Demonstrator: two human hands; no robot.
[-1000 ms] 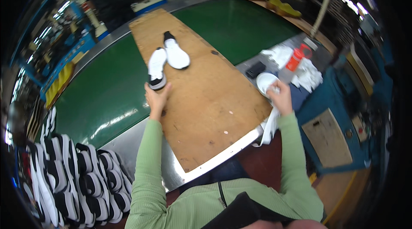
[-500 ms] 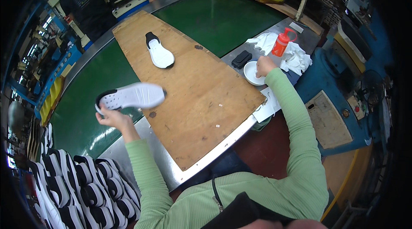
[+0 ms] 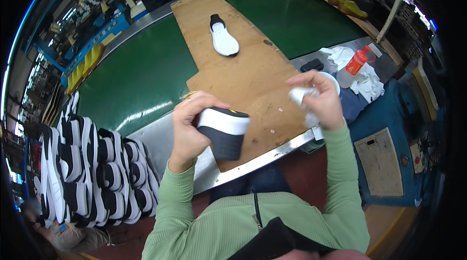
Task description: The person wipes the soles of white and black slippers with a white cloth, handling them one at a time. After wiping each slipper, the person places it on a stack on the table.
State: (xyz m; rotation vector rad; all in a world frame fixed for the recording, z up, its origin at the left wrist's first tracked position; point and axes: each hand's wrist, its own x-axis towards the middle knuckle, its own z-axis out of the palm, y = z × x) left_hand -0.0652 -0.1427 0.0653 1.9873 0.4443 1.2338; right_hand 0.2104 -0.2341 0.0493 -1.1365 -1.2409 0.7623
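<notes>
My left hand (image 3: 188, 126) is closed around one end of a shoe sole (image 3: 224, 131), white with a dark band, tilted up above the near edge of the wooden board (image 3: 243, 84). Between the fingers of my right hand (image 3: 327, 102) is a white cloth (image 3: 300, 95), blurred by motion; it is apart from the sole. Just behind that hand stands a white bowl (image 3: 332, 81), partly hidden by it. A second white sole with a black heel (image 3: 224, 43) lies flat on the far part of the board.
Many black-and-white soles (image 3: 97, 172) are stacked at the left. Beyond the bowl are a red-topped squeeze bottle (image 3: 354, 65), crumpled white rags (image 3: 369, 84) and a black block (image 3: 311, 65). A green surface (image 3: 136, 94) flanks the board. Blue machinery (image 3: 384, 128) stands right.
My right hand has left the bowl and come back toward the middle with the white cloth. My left hand has brought the sole nearer and turned it on end. The view has shifted.
</notes>
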